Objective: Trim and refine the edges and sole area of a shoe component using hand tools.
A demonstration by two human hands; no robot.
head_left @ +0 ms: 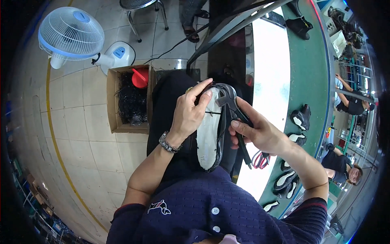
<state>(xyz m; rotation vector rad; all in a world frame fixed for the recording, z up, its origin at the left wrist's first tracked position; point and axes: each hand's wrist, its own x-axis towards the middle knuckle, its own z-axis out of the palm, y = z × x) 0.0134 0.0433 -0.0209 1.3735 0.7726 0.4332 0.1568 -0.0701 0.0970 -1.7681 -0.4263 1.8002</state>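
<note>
A black shoe upper [219, 148] lies across my lap with its white insole [206, 142] facing up, a thin dark string across it. My left hand [188, 116] is wrapped round the toe end, the thumb pressing on the white surface and the fingers at the far edge. Lasting pincers [230, 101] with dark handles are in my right hand [262, 132], fingers closed round them. Their jaw end rests at the shoe's toe, on the right side. What the jaws grip, if anything, cannot be made out.
On my left stands a cardboard box [113, 129] of black scraps with a red plastic container [140, 78]. A fan [71, 32] and a metal stool [138, 4] are beyond. At right, a white bench strip [270, 81] adjoins a green conveyor [302, 69] bearing several shoes [301, 118]. Other people work farther right.
</note>
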